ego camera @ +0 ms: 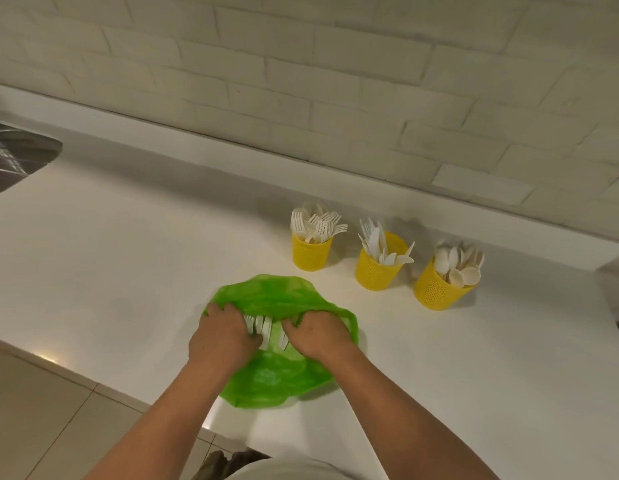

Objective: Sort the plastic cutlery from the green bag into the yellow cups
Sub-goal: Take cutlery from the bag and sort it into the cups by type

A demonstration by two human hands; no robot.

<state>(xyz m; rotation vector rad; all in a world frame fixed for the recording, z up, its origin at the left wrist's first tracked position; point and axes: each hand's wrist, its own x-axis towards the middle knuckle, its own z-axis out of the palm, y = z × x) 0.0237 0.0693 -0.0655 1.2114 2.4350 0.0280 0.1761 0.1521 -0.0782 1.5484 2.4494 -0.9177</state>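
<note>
The green bag (266, 375) lay on the white tabletop (128, 254) near its front edge, well short of the three yellow cups (375, 271) lined up beyond it. Its film looked thin, soft and very light, likely to slide and crumple instead of keeping a shape, so the sensible place to hold it was the rim of its mouth, spread from both sides.

The white cutlery (266, 327) showing in the opening was stiff, light and slippery. It was probably best pinched by the handles, a few pieces at a time.

The left hand (221, 336) and the right hand (318, 332) sat side by side at the mouth, apart, with the cutlery between them. The fingers (218, 308) of both hands were curled down into the upper edge of the film and appeared to grip it. The tips were buried in the plastic, so whether they also held any cutlery could not be told.

The cups already held forks (318, 225), knives (380, 244) and spoons (457, 265), one kind in each.
</note>
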